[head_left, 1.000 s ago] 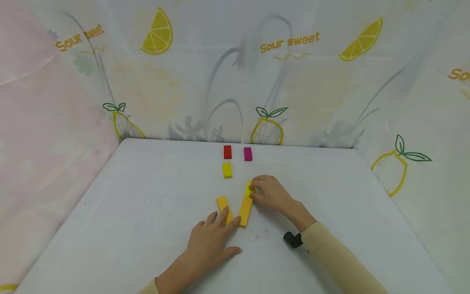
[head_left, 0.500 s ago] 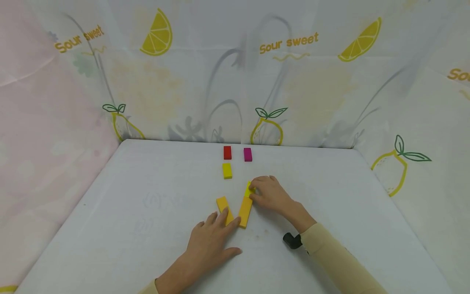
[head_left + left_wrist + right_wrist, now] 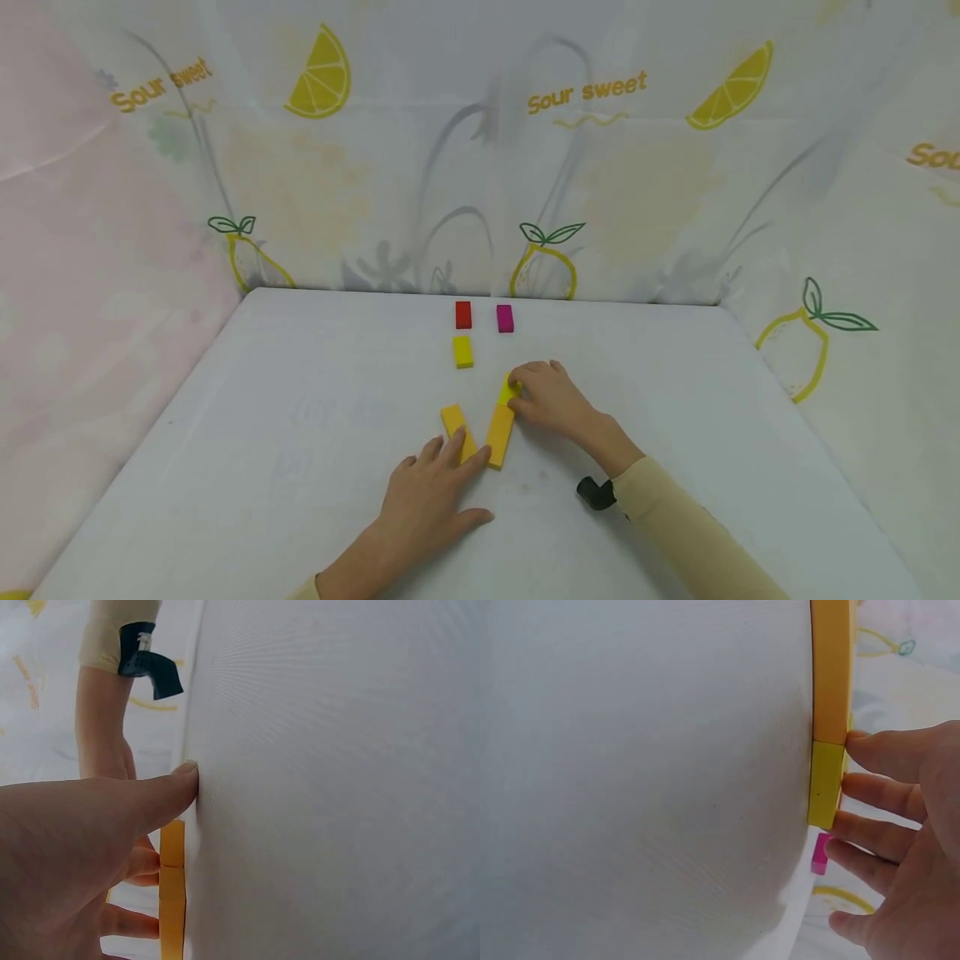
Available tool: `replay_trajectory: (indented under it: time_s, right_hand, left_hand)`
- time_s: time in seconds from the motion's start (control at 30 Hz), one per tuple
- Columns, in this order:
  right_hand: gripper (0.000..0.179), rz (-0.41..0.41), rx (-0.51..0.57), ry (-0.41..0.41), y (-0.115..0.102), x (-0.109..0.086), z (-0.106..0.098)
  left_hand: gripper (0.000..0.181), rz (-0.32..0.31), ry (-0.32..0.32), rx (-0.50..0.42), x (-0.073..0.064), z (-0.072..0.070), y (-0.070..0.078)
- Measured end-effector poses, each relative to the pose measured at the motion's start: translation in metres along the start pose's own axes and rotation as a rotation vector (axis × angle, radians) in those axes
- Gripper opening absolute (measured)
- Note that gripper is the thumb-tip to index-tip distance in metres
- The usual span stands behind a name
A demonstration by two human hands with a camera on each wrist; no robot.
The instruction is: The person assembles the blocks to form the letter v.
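Two long orange blocks lie on the white table in a V shape that narrows toward the person. My left hand (image 3: 427,492) lies spread, with fingertips on the left orange block (image 3: 452,419) and at the near end of the right orange block (image 3: 500,435). My right hand (image 3: 555,398) holds a short yellow block (image 3: 506,390) by thumb and fingertips; its far part is partly covered by the fingers. In the right wrist view, this yellow block (image 3: 826,784) meets the orange block (image 3: 832,675) end to end, the thumb right at the joint.
Farther back stand a second yellow block (image 3: 462,352), a red block (image 3: 463,315) and a magenta block (image 3: 505,318). Behind the table (image 3: 315,367) hangs a lemon-print cloth (image 3: 420,167). A black wrist device (image 3: 596,493) sits at the right sleeve.
Both hands and the blocks keep their places; the whole head view has shifted slightly, so everything sits a little lower in it.
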State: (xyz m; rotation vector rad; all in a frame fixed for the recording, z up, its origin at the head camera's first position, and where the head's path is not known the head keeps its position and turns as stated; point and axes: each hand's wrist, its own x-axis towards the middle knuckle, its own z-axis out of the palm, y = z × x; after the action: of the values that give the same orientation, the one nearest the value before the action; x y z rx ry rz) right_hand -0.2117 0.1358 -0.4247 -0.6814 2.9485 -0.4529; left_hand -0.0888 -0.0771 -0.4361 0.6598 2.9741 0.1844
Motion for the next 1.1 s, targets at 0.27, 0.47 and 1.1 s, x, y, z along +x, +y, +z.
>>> replay_trajectory:
  time_s: [0.27,0.47,1.1]
  right_hand:
    - [0.025,-0.003,-0.017,-0.001,0.001,0.0,-0.007]
    - [0.021,0.0,-0.003,-0.002,0.005,0.003,-0.009]
    - [0.041,0.025,0.047,0.026,0.022,0.025,-0.014]
  left_hand:
    - [0.076,0.009,0.005,0.01,0.001,-0.001,0.001]
    - [0.077,0.0,-0.036,0.013,0.003,-0.001,0.003]
    - [0.077,0.002,-0.009,0.028,-0.001,-0.002,0.002]
